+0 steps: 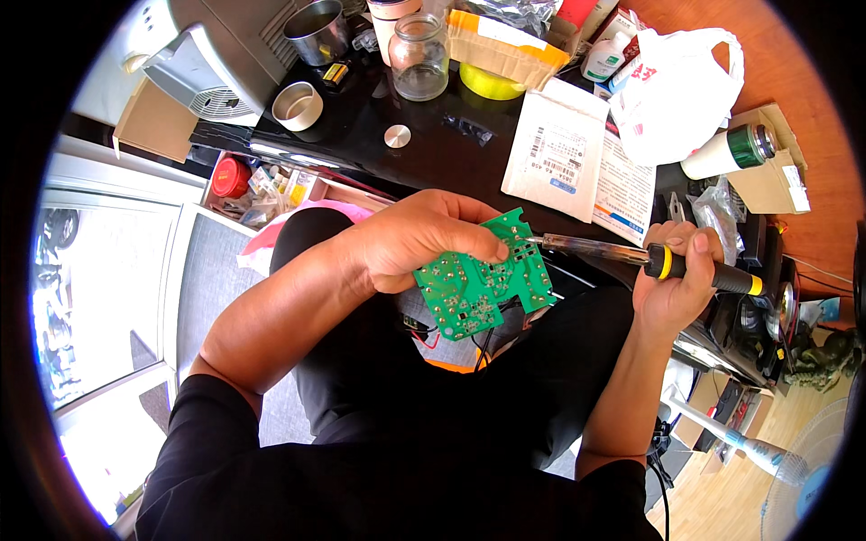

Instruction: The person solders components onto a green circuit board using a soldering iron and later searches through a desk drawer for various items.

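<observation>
Two bare hands work above a seated person's lap: the left hand (410,239) pinches a green circuit board (483,275), solder side up, while the right hand (672,284) is wrapped around a soldering iron (649,257). Its tip touches the board's upper edge, just below a black tabletop (433,144) holding a glass jar (419,59) and paper packets (555,149).

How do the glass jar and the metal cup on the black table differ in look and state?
The glass jar is clear, so the table shows through it; the metal cup is opaque, shiny steel. The glass jar narrows to a neck, while the metal cup has a wide open mouth. Both stand upright, without lids, on the black table and look empty.
</observation>
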The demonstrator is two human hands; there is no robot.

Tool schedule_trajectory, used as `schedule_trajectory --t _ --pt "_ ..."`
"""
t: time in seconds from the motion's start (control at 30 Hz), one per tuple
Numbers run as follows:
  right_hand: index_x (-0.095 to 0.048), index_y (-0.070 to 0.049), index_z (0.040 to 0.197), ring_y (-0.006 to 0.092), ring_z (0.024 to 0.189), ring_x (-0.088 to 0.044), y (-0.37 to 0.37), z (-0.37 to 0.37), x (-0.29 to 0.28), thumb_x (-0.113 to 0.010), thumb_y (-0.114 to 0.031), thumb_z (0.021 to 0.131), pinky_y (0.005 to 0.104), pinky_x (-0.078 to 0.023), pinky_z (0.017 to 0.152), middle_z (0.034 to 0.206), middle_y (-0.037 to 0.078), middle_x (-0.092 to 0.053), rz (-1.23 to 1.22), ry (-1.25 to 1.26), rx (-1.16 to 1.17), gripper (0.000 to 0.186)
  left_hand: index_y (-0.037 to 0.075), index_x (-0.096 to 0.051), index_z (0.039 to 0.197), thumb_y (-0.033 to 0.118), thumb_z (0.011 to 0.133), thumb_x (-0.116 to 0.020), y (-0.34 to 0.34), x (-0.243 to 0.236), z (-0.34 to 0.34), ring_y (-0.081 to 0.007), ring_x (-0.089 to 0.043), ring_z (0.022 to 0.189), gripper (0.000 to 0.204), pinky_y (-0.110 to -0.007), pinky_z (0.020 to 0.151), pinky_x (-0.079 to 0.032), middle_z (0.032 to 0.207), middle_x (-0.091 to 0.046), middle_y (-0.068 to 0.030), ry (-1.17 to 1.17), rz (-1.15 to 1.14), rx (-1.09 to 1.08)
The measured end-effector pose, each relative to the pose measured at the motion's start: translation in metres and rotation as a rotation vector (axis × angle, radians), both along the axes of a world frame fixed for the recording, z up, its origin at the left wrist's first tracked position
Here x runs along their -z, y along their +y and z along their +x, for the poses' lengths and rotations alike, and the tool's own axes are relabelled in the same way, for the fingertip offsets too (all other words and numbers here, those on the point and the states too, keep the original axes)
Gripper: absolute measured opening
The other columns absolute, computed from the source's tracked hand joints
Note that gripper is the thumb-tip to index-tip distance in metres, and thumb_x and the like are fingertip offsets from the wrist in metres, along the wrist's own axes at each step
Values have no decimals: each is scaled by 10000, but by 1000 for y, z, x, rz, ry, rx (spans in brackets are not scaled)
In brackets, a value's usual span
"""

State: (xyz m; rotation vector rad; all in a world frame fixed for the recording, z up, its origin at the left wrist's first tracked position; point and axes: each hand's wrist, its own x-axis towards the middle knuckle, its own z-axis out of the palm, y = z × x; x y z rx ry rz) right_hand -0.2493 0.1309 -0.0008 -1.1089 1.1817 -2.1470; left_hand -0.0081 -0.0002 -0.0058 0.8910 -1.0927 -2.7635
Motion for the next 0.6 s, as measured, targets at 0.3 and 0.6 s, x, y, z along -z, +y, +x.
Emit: schedule_trajectory --t 0.3,0.6 --pt "-485 -32 718 130 541 -407 -1 0 -1 -572 -171 903 283 -343 532 647 81 -511 0 -26 4 248 -33 -650 1117 83 791 -745 0 -1 0 -162 -693 840 358 -295 801 -563 987 -713 -96 14 23 -3" --pt "-493 -29 725 130 547 -416 -2 -1 1 -574 -143 902 285 -351 532 657 84 -520 -2 -36 3 226 -33 -649 1117 85 792 -746 0 -1 0 -160 -692 844 360 -294 808 -561 989 -712 -96 13 5 11"
